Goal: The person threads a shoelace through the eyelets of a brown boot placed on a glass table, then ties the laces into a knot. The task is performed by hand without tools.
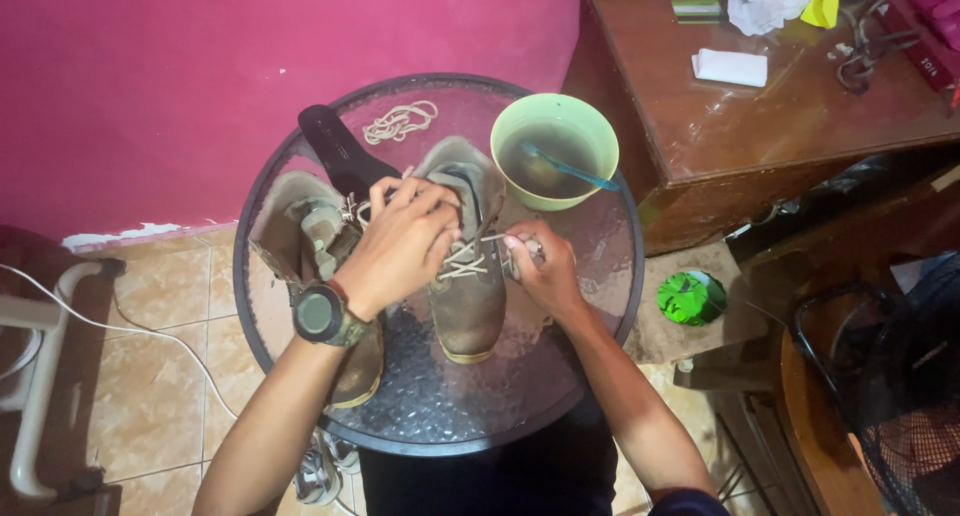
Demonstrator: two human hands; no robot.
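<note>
Left hand (400,244), wrist bent, fingers curled over the collar of the right-hand boot (470,266) on the round glass table (440,406). Right hand (540,268), fingers pinched narrowly on the lace end (492,239); second boot (310,246) alongside.

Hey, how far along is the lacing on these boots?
Done: several lace crossings already run across the right boot. In hand: the left hand steadies its upper while the right hand pulls a lace end sideways. Left: the left boot looks unlaced, a spare lace lies coiled on the glass table, and an insole lies outside.
</note>
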